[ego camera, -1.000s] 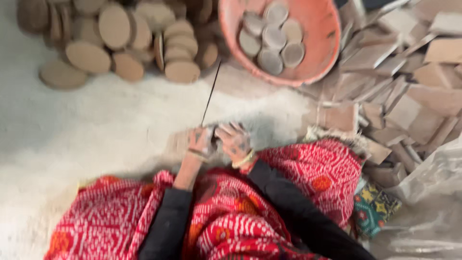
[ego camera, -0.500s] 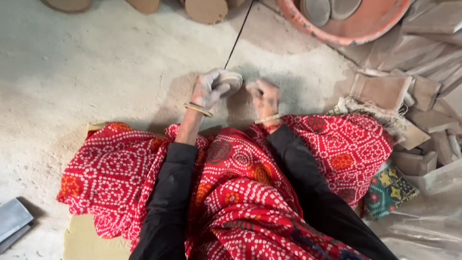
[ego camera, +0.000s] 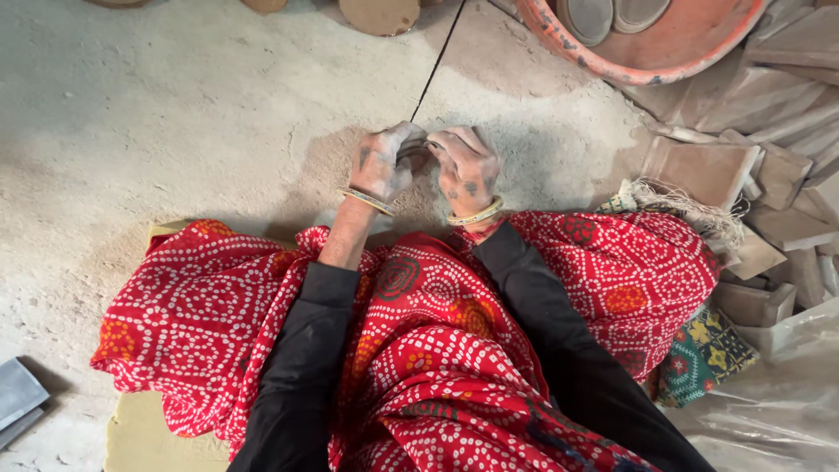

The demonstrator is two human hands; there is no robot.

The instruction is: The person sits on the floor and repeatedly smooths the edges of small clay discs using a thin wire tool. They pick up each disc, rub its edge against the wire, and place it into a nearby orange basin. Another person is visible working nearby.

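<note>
Closing together, left hand (ego camera: pixel 387 163), right hand (ego camera: pixel 467 168); thin rod (ego camera: pixel 437 61) steeper.

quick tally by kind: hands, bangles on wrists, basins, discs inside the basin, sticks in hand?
Hands: 2, left hand and right hand
Bangled wrists: 2, left bangles, right bangle
Orange basin: 1
Grey discs in basin: 2 visible, cut off by the frame
Thin dark stick: 1
Total: 8
</note>
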